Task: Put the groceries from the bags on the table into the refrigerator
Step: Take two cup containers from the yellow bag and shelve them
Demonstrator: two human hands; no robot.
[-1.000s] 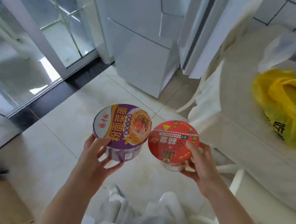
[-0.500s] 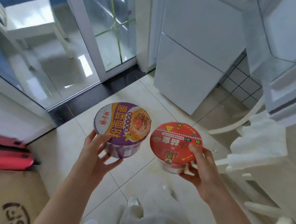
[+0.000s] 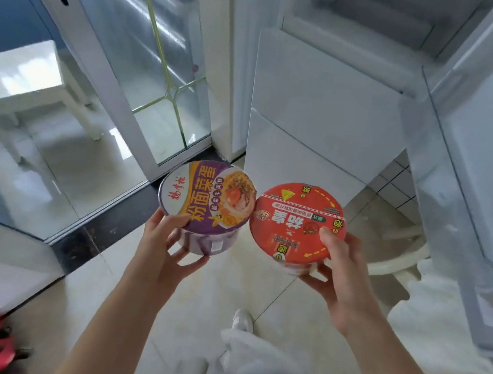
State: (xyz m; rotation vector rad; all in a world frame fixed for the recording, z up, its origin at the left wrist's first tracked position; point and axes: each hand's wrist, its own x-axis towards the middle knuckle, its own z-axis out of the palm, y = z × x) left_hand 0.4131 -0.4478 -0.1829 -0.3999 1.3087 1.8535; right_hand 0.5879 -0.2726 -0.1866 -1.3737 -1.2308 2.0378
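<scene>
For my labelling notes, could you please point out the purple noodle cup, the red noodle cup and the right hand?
purple noodle cup (image 3: 207,197), head view, centre of its lid
red noodle cup (image 3: 297,221), head view, centre of its lid
right hand (image 3: 344,281), head view, back of the hand

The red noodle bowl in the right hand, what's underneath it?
Fingers of the right hand curl under the red noodle bowl, thumb on its lid. Below is tiled floor; the bowl's base is hidden.

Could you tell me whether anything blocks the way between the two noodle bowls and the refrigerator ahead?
Nothing visible does. The purple bowl and red bowl are held over bare floor, with the refrigerator straight ahead and its upper door open.
</scene>
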